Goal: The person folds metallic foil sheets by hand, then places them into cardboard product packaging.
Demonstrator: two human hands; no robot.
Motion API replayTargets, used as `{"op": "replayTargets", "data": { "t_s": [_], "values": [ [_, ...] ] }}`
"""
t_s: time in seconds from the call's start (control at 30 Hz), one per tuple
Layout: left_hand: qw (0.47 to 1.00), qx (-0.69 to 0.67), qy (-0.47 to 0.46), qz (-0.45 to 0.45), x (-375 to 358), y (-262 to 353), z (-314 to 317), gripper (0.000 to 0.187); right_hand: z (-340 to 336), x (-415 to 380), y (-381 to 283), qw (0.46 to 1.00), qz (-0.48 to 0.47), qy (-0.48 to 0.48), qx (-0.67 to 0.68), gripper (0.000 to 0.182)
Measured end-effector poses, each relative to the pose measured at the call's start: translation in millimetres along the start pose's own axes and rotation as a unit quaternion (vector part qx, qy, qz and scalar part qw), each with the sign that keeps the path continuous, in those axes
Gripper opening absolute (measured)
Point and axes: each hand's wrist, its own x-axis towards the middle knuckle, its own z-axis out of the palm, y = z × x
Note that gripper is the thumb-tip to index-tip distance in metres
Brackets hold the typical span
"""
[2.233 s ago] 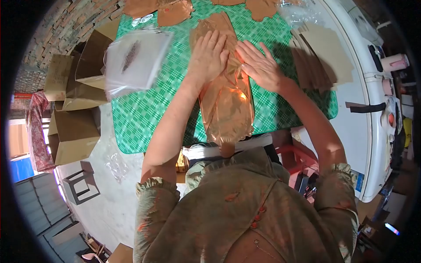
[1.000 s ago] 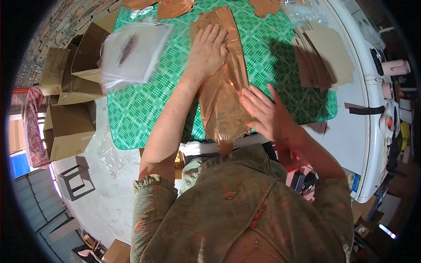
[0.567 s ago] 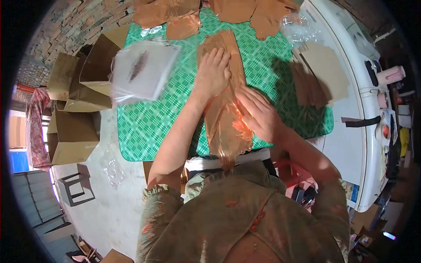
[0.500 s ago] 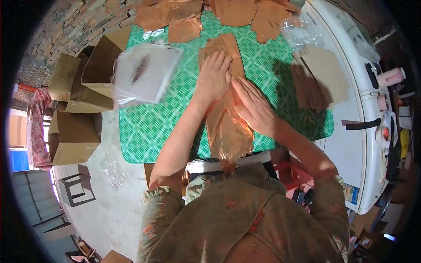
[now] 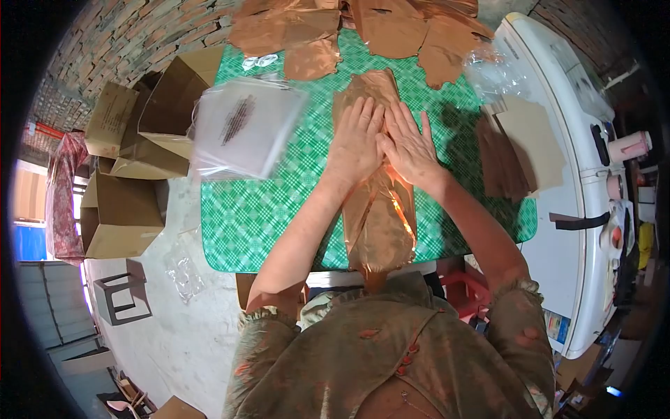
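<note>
On the green checked tablecloth (image 5: 265, 209) that covers the table, a long copper-coloured foil bag (image 5: 380, 223) lies lengthwise, its near end reaching the table's near edge and its far end pointing at the far side. The left hand (image 5: 357, 143) and the right hand (image 5: 408, 146) both lie flat on the bag's far half, side by side and touching, palms down, fingers stretched out and slightly spread, gripping nothing. At the far end of the cloth sits a heap of copper foil pieces (image 5: 328, 31). Left of the hands, a stack of clear plastic bags (image 5: 244, 129) with dark print rests on the cloth's left part, overhanging its edge. Right of the hands lie brown cardboard sheets (image 5: 520, 150), with crumpled clear plastic (image 5: 495, 73) beyond them. Further right stands a white appliance (image 5: 586, 188) bearing a pink cup (image 5: 624, 146). On the left, open cardboard boxes (image 5: 132, 167) stand on a pale concrete floor (image 5: 188, 321) before a brick wall (image 5: 91, 63). A small grey stool frame (image 5: 122, 300) stands near the boxes.
</note>
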Motion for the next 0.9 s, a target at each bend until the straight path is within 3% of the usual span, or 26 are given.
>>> {"op": "replayTargets", "data": {
  "t_s": [0.2, 0.4, 0.8, 0.9],
  "values": [
    [1.0, -0.006, -0.004, -0.012, -1.1, -0.5, 5.0, 0.061, 4.6, -0.4, 1.4, 1.0, -0.002, 0.015, -0.009, 0.081],
    [1.0, -0.014, 0.007, -0.016, 0.5, 2.1, 0.7, 0.058, -8.4, 23.0, 11.2, 0.999, 0.009, -0.03, -0.008, 0.081],
    [0.999, -0.02, 0.033, -0.006, -0.2, 1.3, 2.1, 0.057, 2.0, 78.9, 31.3, 0.997, 0.042, 0.039, -0.042, 0.075],
    [0.999, -0.017, 0.037, -0.006, -0.9, 2.5, 3.1, 0.057, -8.0, 89.3, 37.4, 0.991, 0.026, 0.021, -0.132, 0.071]
  ]
}}
